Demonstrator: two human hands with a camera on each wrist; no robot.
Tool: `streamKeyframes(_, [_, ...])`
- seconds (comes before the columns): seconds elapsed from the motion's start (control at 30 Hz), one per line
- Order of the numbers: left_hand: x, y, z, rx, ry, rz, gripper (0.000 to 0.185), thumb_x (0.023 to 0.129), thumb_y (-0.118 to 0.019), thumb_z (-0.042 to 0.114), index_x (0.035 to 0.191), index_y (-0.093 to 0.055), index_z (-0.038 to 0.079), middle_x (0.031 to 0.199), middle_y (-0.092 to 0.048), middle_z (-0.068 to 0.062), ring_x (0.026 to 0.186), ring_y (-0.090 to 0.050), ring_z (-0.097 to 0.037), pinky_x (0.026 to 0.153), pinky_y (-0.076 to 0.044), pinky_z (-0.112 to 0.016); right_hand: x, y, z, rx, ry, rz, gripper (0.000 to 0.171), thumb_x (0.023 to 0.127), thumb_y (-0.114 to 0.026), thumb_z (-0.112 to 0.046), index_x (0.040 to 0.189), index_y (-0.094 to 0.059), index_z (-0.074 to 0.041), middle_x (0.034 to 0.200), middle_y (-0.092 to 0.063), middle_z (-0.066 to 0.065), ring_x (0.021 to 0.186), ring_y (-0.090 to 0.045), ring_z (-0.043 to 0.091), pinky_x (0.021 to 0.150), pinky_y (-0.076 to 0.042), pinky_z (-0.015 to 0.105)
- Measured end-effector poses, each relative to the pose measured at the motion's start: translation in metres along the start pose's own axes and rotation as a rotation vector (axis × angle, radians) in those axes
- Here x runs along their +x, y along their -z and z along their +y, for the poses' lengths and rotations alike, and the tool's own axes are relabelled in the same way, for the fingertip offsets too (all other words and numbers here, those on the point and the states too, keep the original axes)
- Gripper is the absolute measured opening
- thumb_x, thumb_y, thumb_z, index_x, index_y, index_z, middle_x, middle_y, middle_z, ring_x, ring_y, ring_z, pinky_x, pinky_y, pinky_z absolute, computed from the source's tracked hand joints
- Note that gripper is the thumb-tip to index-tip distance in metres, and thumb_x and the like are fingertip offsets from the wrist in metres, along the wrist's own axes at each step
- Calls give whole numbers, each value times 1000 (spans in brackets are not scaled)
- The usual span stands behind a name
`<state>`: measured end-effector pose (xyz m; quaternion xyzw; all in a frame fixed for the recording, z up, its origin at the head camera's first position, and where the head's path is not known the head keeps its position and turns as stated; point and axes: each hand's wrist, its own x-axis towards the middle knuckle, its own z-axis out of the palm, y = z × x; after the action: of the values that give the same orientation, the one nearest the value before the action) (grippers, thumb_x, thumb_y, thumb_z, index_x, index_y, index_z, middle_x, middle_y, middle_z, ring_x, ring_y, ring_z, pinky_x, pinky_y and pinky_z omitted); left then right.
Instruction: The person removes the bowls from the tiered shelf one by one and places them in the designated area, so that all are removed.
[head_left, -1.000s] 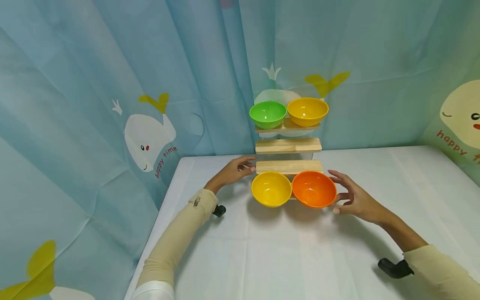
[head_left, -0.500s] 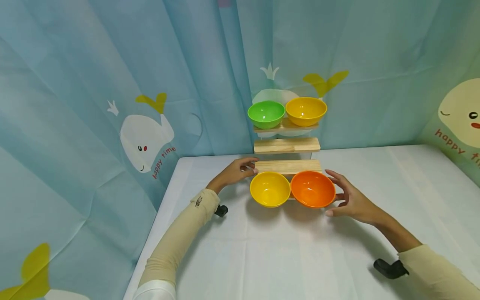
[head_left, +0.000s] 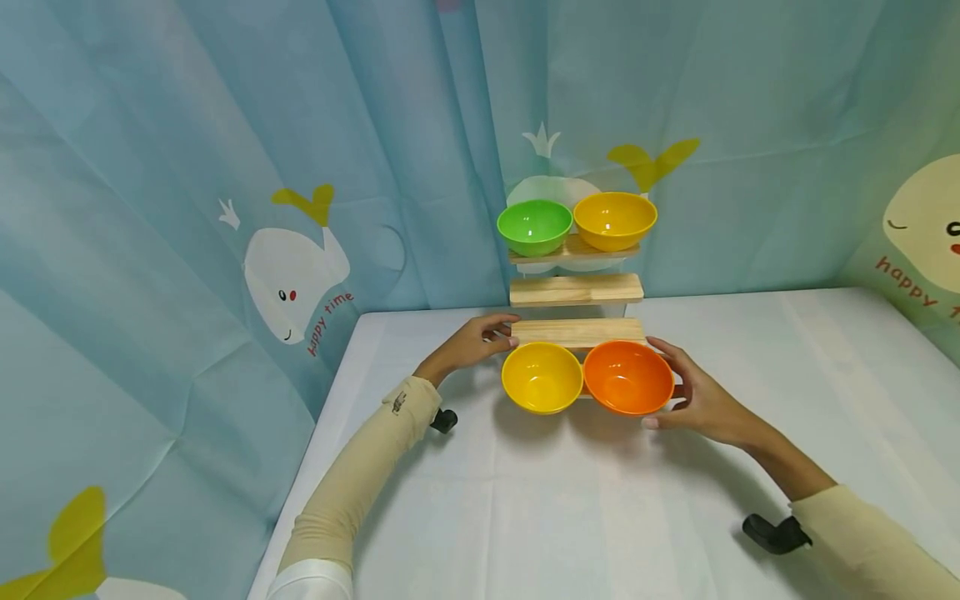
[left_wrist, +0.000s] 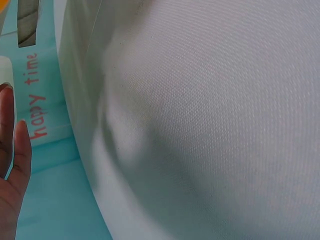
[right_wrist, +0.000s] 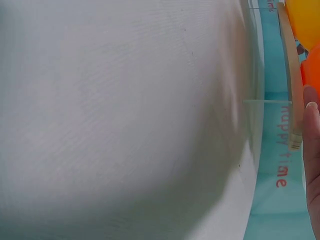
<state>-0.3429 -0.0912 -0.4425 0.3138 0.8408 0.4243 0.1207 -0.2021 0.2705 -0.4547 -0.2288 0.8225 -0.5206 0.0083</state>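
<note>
A tiered rack (head_left: 576, 333) with pale wooden planks stands against the curtain. On its lowest plank sit a yellow bowl (head_left: 542, 378) and, to the right, an orange bowl (head_left: 628, 378), rims touching in the head view. My right hand (head_left: 705, 400) grips the orange bowl's right side, fingers curved behind it and thumb at its front. In the right wrist view the thumb (right_wrist: 312, 112) lies right at the bowl. My left hand (head_left: 472, 340) holds the left end of the plank above the yellow bowl, thumb and forefinger either side; other fingers are partly hidden.
On the top plank stand a green bowl (head_left: 535, 228) and another yellow bowl (head_left: 615, 222). The second plank (head_left: 576, 290) bears nothing. A white cloth covers the table (head_left: 555, 508). Pale blue curtains (head_left: 420, 150) with whale prints hang close behind and at the sides.
My right hand has moved left and closed in on the orange bowl's side. The left hand has shifted slightly right onto the plank's end. The bowls stay in place.
</note>
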Motion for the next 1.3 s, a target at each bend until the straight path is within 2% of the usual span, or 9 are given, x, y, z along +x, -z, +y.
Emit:
streamKeyframes(0.2, [3,-2,-5,1,-11,7,49,93,-62,35,137,-51,17,121,-59,-1,107,-56,-11,91,-45,-28,2,0,-1,9,-4,-8,103,70,-82,-2,151,-19,-13,147,-27,19,106,-49,3,70,-54,30])
streamKeyframes(0.43, [2,-1,-5,-4,-8,-2,53,93,-61,34,139,-49,11,123,-58,-3,109,-56,-13,92,-45,-29,2,-1,1,8,-28,-6,100,72,-81,-4,151,-20,-14,143,-32,13,105,-48,5,69,-53,32])
streamKeyframes(0.63, [1,-1,-4,-7,5,-3,51,92,-61,37,138,-50,16,122,-58,-2,109,-55,-13,92,-45,-29,1,-3,1,9,-31,3,98,73,-81,-5,150,-22,-16,143,-33,11,105,-49,6,69,-53,31])
streamKeyframes(0.87, [2,-1,-6,-8,-13,-4,50,93,-61,36,137,-50,17,120,-59,-2,108,-56,-13,90,-46,-29,2,-2,0,-5,-34,15,97,73,-81,-7,150,-24,-16,144,-34,10,105,-48,5,70,-54,30])
streamKeyframes(1.07, [3,-2,-6,-3,-15,-10,48,93,-61,36,137,-50,19,120,-59,-2,108,-56,-12,90,-46,-27,2,-2,1,23,-38,20,96,72,-82,-5,149,-27,-18,142,-35,3,106,-50,8,71,-55,32])
streamKeyframes(1.3, [6,-2,-8,-26,-13,-26,52,93,-61,30,140,-47,11,126,-56,-9,112,-54,-21,92,-46,-34,0,-1,1,53,-38,20,95,72,-81,-3,149,-28,-19,140,-36,1,104,-52,9,70,-55,33])
